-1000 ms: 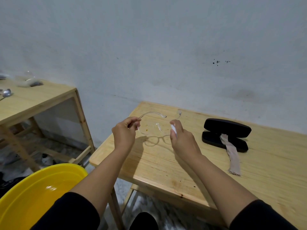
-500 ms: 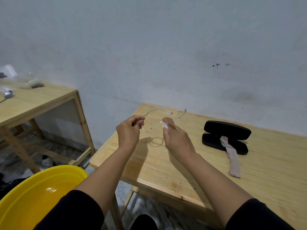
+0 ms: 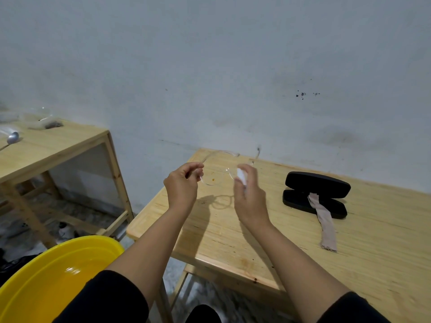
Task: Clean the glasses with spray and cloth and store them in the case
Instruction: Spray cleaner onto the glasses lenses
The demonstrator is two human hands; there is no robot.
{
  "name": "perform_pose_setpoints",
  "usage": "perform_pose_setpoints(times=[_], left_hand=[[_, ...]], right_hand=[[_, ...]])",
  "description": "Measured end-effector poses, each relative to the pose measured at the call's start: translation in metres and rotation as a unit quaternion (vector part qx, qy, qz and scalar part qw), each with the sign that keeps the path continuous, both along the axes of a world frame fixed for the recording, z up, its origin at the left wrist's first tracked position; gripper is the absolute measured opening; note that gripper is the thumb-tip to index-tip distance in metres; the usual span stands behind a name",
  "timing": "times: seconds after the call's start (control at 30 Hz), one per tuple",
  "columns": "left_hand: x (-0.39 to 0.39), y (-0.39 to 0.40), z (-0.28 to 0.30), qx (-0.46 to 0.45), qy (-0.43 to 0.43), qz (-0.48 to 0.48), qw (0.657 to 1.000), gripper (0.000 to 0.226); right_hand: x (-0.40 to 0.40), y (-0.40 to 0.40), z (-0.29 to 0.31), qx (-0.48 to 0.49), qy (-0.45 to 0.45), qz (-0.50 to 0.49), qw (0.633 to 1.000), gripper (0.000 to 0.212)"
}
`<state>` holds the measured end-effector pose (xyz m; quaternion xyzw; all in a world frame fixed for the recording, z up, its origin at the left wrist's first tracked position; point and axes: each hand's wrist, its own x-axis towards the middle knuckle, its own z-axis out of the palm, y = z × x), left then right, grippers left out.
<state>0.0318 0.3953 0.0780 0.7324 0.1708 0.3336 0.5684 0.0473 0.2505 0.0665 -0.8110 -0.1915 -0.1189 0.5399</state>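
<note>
Clear-framed glasses hang in the air above the wooden table, temples pointing toward the wall. My left hand pinches their left edge. My right hand is closed around a small white spray bottle, whose top sits right beside the right lens. An open black glasses case lies to the right on the table. A beige cloth trails out of the case toward the front edge.
A yellow basin sits low at the left near my left arm. A second wooden table with a spoon and small items stands at the far left. A pale wall runs behind both tables.
Both hands have stayed close together over the table. My right hand has shifted slightly right and tilted, so the white bottle top now shows next to the right lens.
</note>
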Motion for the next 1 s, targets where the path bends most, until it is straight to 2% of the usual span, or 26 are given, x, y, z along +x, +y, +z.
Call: perform_pose_setpoints(times=[0.03,0.1,0.2,0.27,0.37,0.63,0.83,1.0], left_hand=[[0.000,0.002,0.001,-0.013,-0.002,0.008,1.000,0.015],[0.000,0.004,0.005,-0.038,-0.011,0.018,0.999,0.017],[0.002,0.000,0.010,-0.059,-0.023,0.010,0.998,0.018],[0.003,-0.004,0.012,-0.064,-0.024,0.001,0.998,0.019],[0.004,-0.008,0.013,-0.068,-0.027,-0.010,0.997,0.019],[0.005,-0.013,0.015,-0.064,-0.030,-0.019,0.997,0.016],[0.005,-0.022,0.018,-0.067,-0.034,-0.031,0.997,0.018],[0.004,-0.020,0.022,-0.071,-0.039,-0.022,0.997,0.019]], right_hand=[[0.000,-0.004,-0.002,0.118,0.077,-0.006,0.990,0.025],[0.003,-0.013,-0.008,0.303,0.231,0.003,0.925,0.023],[0.010,-0.023,-0.008,0.390,0.328,0.048,0.859,0.021],[0.014,-0.026,-0.004,0.408,0.343,0.088,0.842,0.015],[0.016,-0.028,0.001,0.410,0.346,0.117,0.836,0.007],[0.014,-0.023,0.000,0.453,0.370,0.127,0.801,0.010],[0.007,0.001,0.002,0.404,0.390,0.201,0.803,0.019],[0.009,0.005,0.004,0.381,0.387,0.222,0.810,0.022]])
